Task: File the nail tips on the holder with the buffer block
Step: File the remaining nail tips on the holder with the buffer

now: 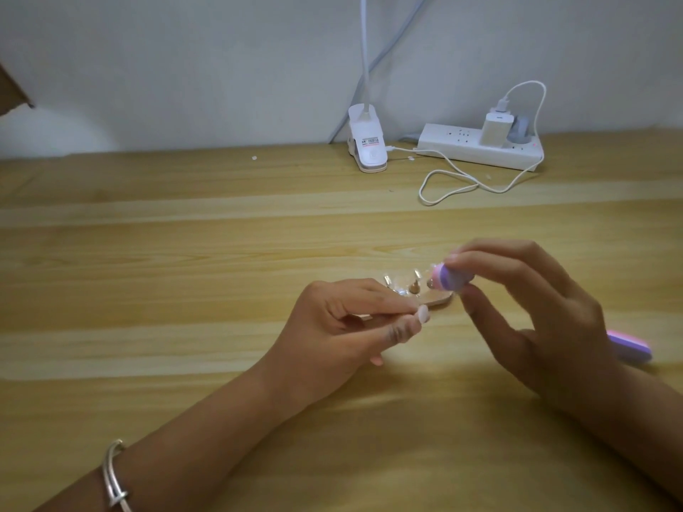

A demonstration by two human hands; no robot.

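Fingers [491, 258] of right hand [547, 319] clamped on buffer block [454, 280], end against nail tips [417, 274] | left hand [332, 327] pinches holder [439, 299] edge, likely steadying it on counter [221, 253].

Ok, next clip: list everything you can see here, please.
table: one, light wood, fills the lower frame
nail tip holder: one, wooden base with clear tips, centre
buffer block: one, pink, white and purple, right hand, end over holder
clip lamp: one, white, back of table
power strip: one, white, back right
charger: one, white, plugged into strip
cable: one, white, looped before the strip
bangle: one, silver, left wrist
left hand: one, pinches the holder's near edge
right hand: one, grips the buffer block
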